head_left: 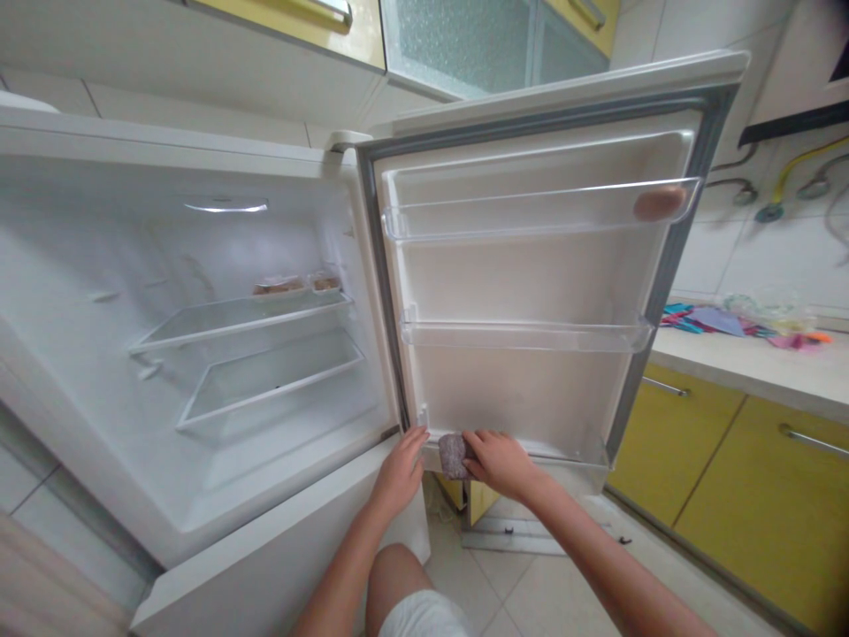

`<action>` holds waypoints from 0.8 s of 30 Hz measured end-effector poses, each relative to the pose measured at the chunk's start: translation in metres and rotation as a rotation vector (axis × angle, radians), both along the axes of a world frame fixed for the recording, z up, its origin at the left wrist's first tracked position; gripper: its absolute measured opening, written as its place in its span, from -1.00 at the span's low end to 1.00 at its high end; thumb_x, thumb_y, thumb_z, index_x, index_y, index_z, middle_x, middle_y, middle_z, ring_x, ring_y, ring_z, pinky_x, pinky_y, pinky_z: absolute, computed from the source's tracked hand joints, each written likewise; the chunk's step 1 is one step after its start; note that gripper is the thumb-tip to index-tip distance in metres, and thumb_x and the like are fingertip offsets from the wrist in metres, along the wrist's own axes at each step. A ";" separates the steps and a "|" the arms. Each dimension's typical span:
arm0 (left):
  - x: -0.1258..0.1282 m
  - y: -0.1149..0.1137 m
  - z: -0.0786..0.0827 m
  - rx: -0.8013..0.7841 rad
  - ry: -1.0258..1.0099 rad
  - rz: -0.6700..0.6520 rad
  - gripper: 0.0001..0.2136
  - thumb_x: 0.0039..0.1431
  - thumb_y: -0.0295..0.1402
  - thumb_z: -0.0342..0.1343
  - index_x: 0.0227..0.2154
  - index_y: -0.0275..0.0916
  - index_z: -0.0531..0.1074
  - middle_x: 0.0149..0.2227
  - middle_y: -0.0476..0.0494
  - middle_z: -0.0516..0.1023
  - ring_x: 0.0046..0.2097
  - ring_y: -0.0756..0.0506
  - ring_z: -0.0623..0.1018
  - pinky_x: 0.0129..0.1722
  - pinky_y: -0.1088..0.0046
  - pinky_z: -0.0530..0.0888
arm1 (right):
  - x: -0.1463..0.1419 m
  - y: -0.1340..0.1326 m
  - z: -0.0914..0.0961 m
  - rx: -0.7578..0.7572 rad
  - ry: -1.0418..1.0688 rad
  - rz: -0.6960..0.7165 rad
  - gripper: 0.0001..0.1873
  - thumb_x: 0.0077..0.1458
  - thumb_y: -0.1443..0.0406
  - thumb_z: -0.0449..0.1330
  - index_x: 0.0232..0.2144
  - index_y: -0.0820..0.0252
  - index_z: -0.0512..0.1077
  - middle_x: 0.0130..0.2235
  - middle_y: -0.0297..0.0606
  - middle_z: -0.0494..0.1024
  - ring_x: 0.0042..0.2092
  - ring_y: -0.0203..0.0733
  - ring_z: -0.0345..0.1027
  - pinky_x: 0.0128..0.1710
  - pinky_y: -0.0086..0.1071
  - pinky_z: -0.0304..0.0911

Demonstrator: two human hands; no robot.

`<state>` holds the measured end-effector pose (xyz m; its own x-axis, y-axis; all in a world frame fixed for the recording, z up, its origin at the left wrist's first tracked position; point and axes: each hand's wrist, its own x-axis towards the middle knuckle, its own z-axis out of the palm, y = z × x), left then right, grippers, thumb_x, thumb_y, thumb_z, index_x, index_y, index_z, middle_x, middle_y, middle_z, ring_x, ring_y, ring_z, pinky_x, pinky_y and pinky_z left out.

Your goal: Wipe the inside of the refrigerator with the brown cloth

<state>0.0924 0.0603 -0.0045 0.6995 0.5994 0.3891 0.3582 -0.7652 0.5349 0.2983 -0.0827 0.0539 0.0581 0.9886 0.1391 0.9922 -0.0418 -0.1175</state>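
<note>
A bare knee (398,566) rises at bottom centre. Above it, the right hand (502,462) is closed around a grey-purple sponge (454,456) at the lower edge of the open fridge door (517,283). The left hand (400,473) reaches the door's lower hinge-side corner; whether it grips, I cannot tell. Clear door bins (523,336) cross the door, the top one holding a brown item (660,203). Left of centre, packs (282,285) sit on a glass shelf (245,320); colourful cloths (720,320) lie on the counter (762,367) at right.
</note>
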 end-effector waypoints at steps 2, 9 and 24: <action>0.000 0.000 -0.001 -0.010 -0.019 -0.003 -0.51 0.21 -0.53 -0.04 0.19 -0.19 0.40 0.33 -0.25 0.40 0.40 -0.16 0.30 0.42 -0.03 0.21 | -0.004 0.007 0.001 -0.011 0.031 0.001 -0.66 0.25 0.19 0.12 0.04 0.15 0.41 -0.03 -0.02 0.61 -0.03 0.08 0.53 -0.07 -0.20 0.31; -0.001 0.001 -0.002 -0.011 -0.012 0.011 -0.49 0.19 -0.56 -0.06 0.18 -0.18 0.41 0.32 -0.24 0.41 0.40 -0.18 0.30 0.43 -0.03 0.21 | -0.002 0.019 -0.006 0.057 0.161 -0.041 -0.69 0.30 0.14 0.07 0.00 0.08 0.45 -0.04 -0.11 0.66 -0.02 0.00 0.55 -0.16 -0.31 0.29; -0.002 0.004 -0.010 -0.191 -0.078 0.028 -0.42 0.14 -0.51 -0.01 0.27 -0.22 0.30 0.38 -0.28 0.30 0.43 -0.19 0.24 0.36 0.02 0.33 | -0.005 0.061 0.002 0.114 0.186 -0.021 -0.57 0.20 0.33 0.16 0.12 0.24 0.43 0.11 0.00 0.58 0.13 0.00 0.44 0.09 -0.23 0.32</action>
